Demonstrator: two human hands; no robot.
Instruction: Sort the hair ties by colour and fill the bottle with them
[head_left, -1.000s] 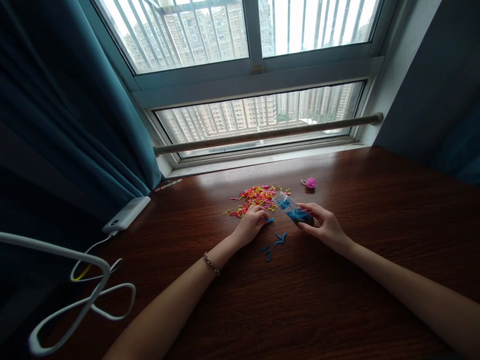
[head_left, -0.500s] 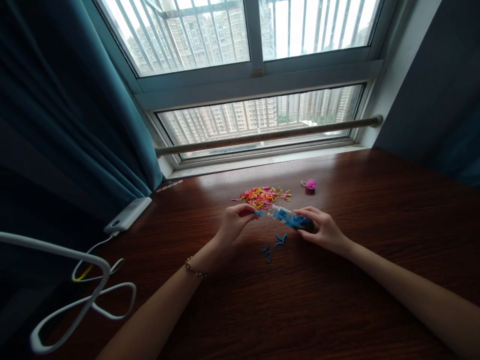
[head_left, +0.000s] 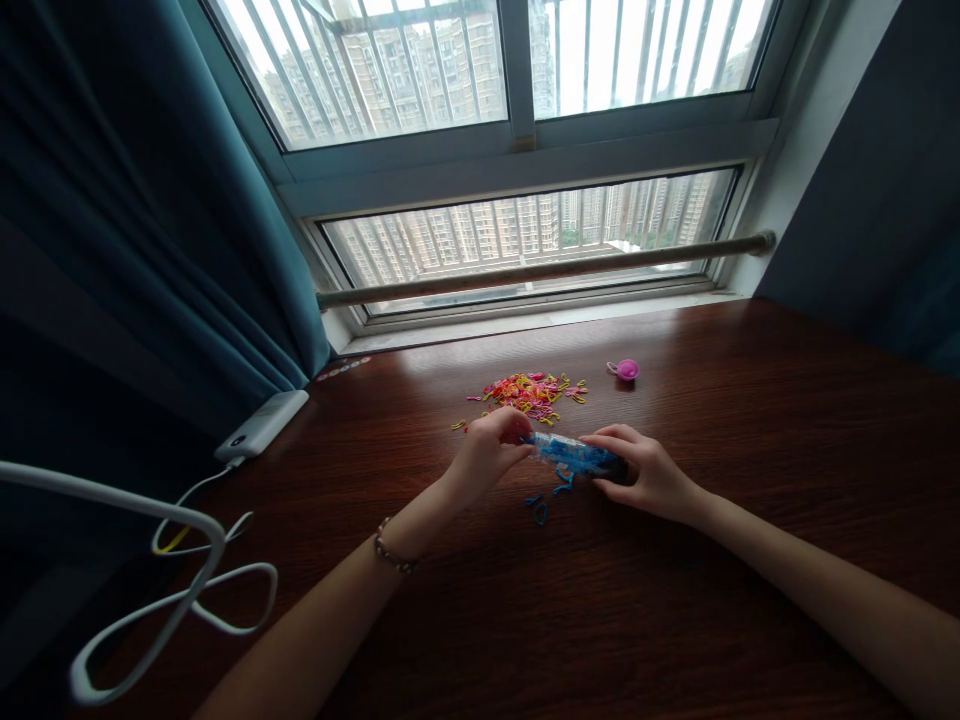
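My right hand [head_left: 651, 474] is wrapped round the dark end of a clear bottle [head_left: 576, 455], which lies on its side in the grip with many small blue plastic pieces inside. At the bottle's mouth, on its left end, the fingers of my left hand [head_left: 491, 455] are pinched on a small blue piece [head_left: 527, 438], mostly hidden by the fingertips. Below the bottle a few loose blue loops [head_left: 541, 514] lie on the table. Just beyond my left hand is a pile of pink, red, orange and yellow loop-like pieces [head_left: 525, 390].
A pink round cap [head_left: 628, 370] with a loop lies at the back of the brown wooden table [head_left: 750, 430]. On the left are a white power bank [head_left: 262, 425] and a curled white cable [head_left: 214, 560]. A barred window and blue curtain [head_left: 247, 250] stand behind.
My left hand has brought the blue piece right to the bottle's mouth. The bottle has tipped nearer to level and come slightly down. A few yellow pieces left of the pile now show.
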